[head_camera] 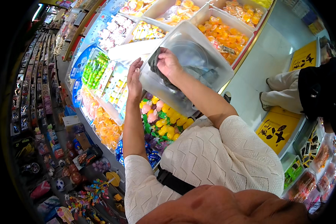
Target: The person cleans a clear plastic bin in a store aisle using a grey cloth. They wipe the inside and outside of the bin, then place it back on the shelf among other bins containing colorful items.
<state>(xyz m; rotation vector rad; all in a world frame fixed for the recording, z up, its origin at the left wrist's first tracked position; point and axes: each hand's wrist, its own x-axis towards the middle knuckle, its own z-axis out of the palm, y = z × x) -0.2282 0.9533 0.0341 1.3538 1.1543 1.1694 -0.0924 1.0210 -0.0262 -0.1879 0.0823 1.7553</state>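
Observation:
A translucent plastic bin [218, 65] stands tilted in front of me over the candy display. My right hand [168, 63] pinches a dark grey cloth [163, 75] against the bin's near left rim and wall. Inside the bin lies a second, lighter grey-blue cloth [198, 74]. My left hand [135, 79] is raised at the bin's left corner, palm side towards it. Its fingers are partly curled, and whether they grip the bin is not clear. Below the bin, yellow, pink and purple fruit-shaped candies [168, 120] with green leaves fill a compartment.
Bins of orange jelly cups [224, 36] stand behind and right. Green-wrapped candies [96, 67], a tray of small packs [114, 89] and blue-wrapped sweets [154, 156] lie left and near. A person [302, 84] stands across the aisle floor [243, 81]. Toys and balls [75, 176] crowd the left.

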